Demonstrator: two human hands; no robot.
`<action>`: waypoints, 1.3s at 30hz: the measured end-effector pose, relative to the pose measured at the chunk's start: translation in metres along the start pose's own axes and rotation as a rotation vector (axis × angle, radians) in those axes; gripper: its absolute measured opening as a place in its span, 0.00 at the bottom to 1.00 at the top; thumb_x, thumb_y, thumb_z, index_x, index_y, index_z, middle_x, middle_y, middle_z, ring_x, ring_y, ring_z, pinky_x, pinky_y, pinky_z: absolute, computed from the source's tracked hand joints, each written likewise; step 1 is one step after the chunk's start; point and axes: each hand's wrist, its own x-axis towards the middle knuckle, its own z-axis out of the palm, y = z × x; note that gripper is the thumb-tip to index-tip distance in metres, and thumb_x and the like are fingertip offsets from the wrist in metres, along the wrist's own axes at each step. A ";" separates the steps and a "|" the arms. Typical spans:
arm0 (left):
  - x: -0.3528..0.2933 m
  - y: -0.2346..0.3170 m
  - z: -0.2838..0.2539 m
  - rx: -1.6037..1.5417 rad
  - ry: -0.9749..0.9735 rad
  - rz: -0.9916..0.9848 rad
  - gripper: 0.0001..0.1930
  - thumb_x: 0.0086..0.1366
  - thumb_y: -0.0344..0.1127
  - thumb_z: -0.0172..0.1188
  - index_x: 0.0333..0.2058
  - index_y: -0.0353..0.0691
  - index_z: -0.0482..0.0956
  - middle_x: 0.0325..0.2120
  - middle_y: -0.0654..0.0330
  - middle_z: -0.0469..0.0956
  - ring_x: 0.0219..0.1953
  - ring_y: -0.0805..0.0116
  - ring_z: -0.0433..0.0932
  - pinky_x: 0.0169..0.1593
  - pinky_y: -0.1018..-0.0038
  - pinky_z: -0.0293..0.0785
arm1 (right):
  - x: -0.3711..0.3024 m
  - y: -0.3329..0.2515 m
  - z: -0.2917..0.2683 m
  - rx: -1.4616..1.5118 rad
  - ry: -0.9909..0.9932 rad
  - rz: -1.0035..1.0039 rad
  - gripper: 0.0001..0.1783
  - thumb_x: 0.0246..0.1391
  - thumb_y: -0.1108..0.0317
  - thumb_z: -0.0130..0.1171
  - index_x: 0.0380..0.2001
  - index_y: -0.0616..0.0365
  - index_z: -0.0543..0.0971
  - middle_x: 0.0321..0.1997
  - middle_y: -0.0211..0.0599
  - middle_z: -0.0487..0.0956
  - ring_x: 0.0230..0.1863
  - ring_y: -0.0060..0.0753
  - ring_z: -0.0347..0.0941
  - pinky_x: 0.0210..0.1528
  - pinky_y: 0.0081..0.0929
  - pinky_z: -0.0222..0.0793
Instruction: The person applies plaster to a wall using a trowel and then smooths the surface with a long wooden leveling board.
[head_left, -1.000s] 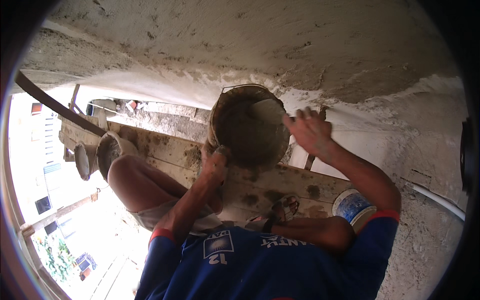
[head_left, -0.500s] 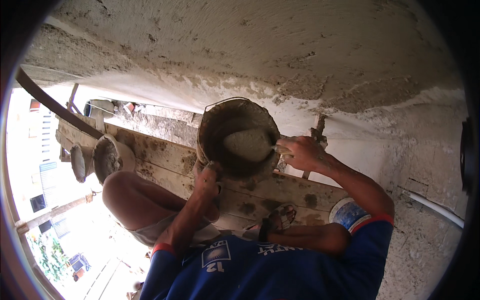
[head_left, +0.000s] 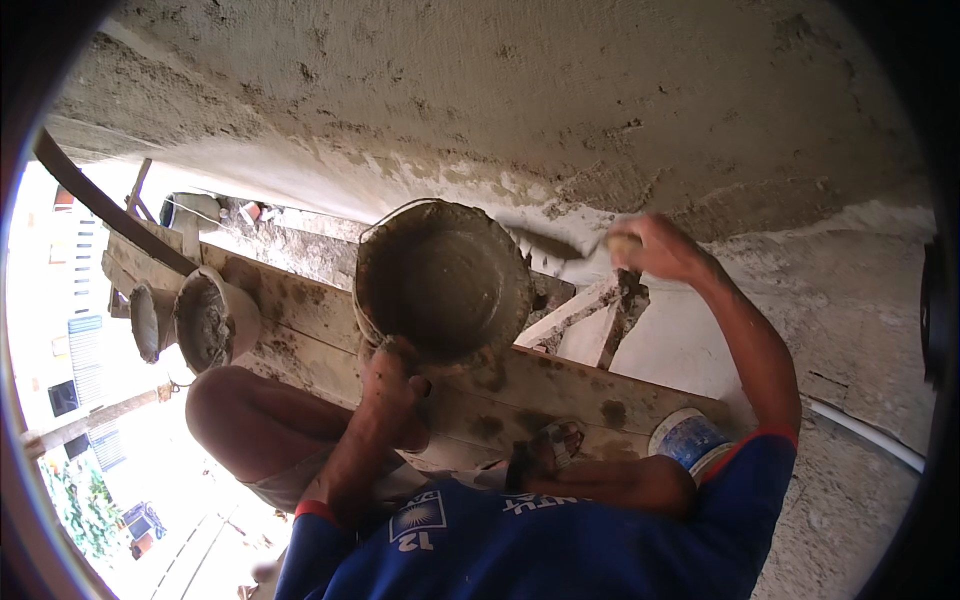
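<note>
My left hand (head_left: pixel 388 380) is closed on the near rim of a mortar-crusted bucket (head_left: pixel 492 360). The bucket is tipped so its hollow inside faces me, with wet grey mortar coating the walls and bottom. My right hand (head_left: pixel 660 248), closed around a handle, holds a trowel (head_left: pixel 548 243) to the right of the bucket. The trowel's blade is smeared by motion and lies close to the lower part of the plastered wall (head_left: pixel 480 110); whether it touches the wall I cannot tell.
I squat on a mortar-spotted plank platform (head_left: pixel 290 345). Two mortar-coated buckets, one larger (head_left: pixel 245 315) and one smaller (head_left: pixel 148 325), stand at the left. A blue-and-white tub (head_left: pixel 690 440) sits by my right foot. Wooden braces (head_left: pixel 620 315) rise between planks and wall. A drop opens at the left.
My right hand has lifted the trowel out of the bucket and swung it up and right to the wall. The bucket, held by my left hand, has shifted slightly left in view.
</note>
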 end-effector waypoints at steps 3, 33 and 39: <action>0.004 -0.017 -0.014 0.557 -0.080 0.250 0.09 0.58 0.37 0.52 0.34 0.38 0.73 0.32 0.61 0.72 0.36 0.67 0.72 0.34 0.68 0.70 | -0.017 -0.035 -0.039 -0.159 0.372 -0.065 0.18 0.51 0.64 0.59 0.45 0.58 0.76 0.32 0.38 0.80 0.29 0.31 0.75 0.33 0.31 0.72; -0.033 0.020 0.053 -0.417 -0.143 -0.047 0.18 0.58 0.28 0.57 0.47 0.42 0.68 0.33 0.67 0.72 0.31 0.75 0.72 0.33 0.78 0.71 | -0.138 -0.113 -0.008 -0.164 0.178 -0.161 0.19 0.43 0.66 0.59 0.42 0.55 0.74 0.30 0.50 0.78 0.35 0.53 0.75 0.40 0.44 0.70; -0.042 0.013 0.046 -0.316 -0.151 0.019 0.16 0.58 0.31 0.54 0.46 0.41 0.69 0.30 0.67 0.73 0.32 0.76 0.73 0.35 0.78 0.71 | -0.121 -0.117 -0.064 -0.070 -0.005 -0.069 0.17 0.47 0.64 0.60 0.41 0.57 0.76 0.32 0.46 0.80 0.35 0.42 0.78 0.40 0.35 0.72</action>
